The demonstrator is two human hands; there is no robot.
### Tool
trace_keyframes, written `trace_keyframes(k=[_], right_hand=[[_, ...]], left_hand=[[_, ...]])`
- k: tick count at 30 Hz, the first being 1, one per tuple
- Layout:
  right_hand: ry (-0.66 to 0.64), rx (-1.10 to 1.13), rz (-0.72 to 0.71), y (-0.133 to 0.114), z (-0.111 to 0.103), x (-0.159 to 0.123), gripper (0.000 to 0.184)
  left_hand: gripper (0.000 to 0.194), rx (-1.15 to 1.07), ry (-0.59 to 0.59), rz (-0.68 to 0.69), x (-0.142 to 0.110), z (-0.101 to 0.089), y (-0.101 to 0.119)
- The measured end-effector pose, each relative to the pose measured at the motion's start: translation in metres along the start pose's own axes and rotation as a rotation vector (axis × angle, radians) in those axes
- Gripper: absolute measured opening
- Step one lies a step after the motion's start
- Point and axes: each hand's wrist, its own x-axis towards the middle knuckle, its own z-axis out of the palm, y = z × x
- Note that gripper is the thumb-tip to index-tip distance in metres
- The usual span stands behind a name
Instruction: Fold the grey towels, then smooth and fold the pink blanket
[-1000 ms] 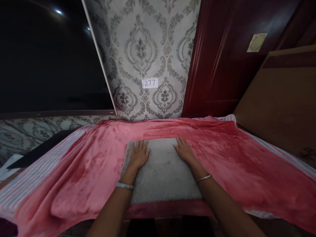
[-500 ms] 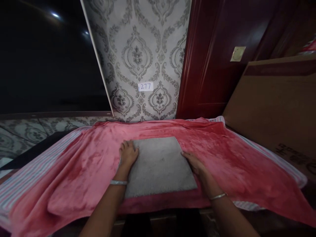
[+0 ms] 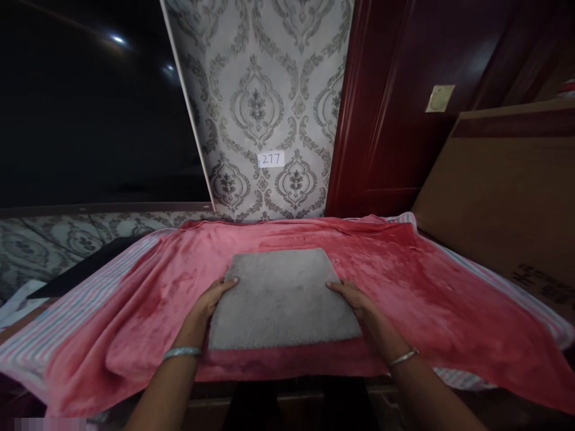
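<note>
A flat, fuzzy grey mat with four sides lies on a pink-red plush blanket. My left hand grips its left edge, thumb on top and the other fingers at or below the side. Along the opposite edge, my right hand holds in the same way, its thumb over the mat and its fingers mostly hidden. The near edge of the mat lies just short of the blanket's front edge.
Striped cloth shows under the blanket. A dark television screen stands back left, and a large cardboard box leans at the right. Behind are patterned wallpaper with a paper label and a dark red door panel.
My left hand has gone from lying on the mat's upper left corner to gripping its left edge lower down. The mat's left side looks straighter. My right hand stays at the right edge.
</note>
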Motion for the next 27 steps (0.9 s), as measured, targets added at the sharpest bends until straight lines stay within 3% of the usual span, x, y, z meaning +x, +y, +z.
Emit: trace_keyframes(k=[5, 11, 15, 17, 19, 21, 24, 27], right_hand=[[-0.013, -0.128, -0.103, -0.037, 0.008, 0.008, 0.041], [-0.156, -0.322, -0.343, -0.124, 0.011, 0.018, 0.054], [-0.174, -0.46, -0.375, -0.162, -0.003, 0.034, 0.059], [-0.038, -0.635, -0.301, -0.157, -0.013, 0.043, 0.051], [0.112, -0.785, -0.195, -0.135, -0.021, 0.052, 0.037], [0.183, -0.834, -0.127, -0.107, -0.028, 0.057, 0.026], [0.211, -0.811, -0.109, -0.077, -0.038, 0.059, 0.026], [0.206, -0.768, -0.109, -0.07, -0.053, 0.053, 0.025]], left_hand=[[0.064, 0.047, -0.041, 0.094, -0.016, 0.015, 0.014], [0.064, -0.09, 0.127, 0.317, -0.053, 0.034, 0.035], [0.063, -0.25, 0.156, 0.327, -0.078, 0.053, 0.011], [0.058, -0.311, 0.119, 0.24, -0.083, 0.064, -0.018], [0.054, -0.339, 0.056, 0.125, -0.083, 0.071, -0.048], [0.054, -0.342, 0.006, 0.067, -0.081, 0.074, -0.07], [0.054, -0.33, -0.009, 0.024, -0.078, 0.071, -0.082], [0.05, -0.343, 0.0, -0.026, -0.077, 0.067, -0.077]])
